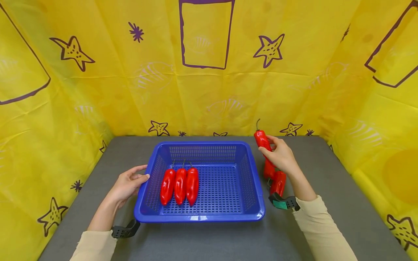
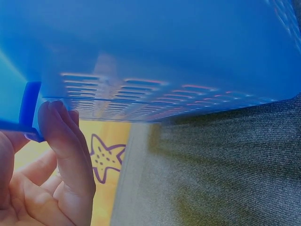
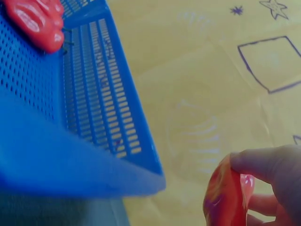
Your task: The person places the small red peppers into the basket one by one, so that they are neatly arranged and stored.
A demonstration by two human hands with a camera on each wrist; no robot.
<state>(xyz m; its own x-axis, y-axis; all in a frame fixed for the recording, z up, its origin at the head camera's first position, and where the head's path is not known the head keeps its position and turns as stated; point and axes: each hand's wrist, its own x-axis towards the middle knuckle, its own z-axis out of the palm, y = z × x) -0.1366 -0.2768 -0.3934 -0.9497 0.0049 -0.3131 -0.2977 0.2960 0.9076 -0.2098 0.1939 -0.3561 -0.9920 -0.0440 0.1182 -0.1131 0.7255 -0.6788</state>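
Observation:
A blue plastic basket (image 1: 199, 218) with slotted walls stands mid-table. Three red peppers (image 1: 180, 185) lie side by side on its left part, stems toward the back. My left hand (image 1: 128, 183) grips the basket's left rim, thumb on top and fingers under it, as the left wrist view shows. Right of the basket, my right hand (image 1: 279, 154) pinches a red pepper (image 1: 262, 140) between thumb and fingers, its stem pointing up and away. Below that hand, two more red peppers (image 1: 278, 183) lie on the table, partly hidden by the held pepper and the hand.
The grey tabletop (image 1: 202, 241) reaches back to a yellow cloth (image 1: 209, 101) with starfish and fish drawings, which hangs behind and on both sides. A dark strap (image 1: 283, 202) circles the right wrist, close by the peppers on the table.

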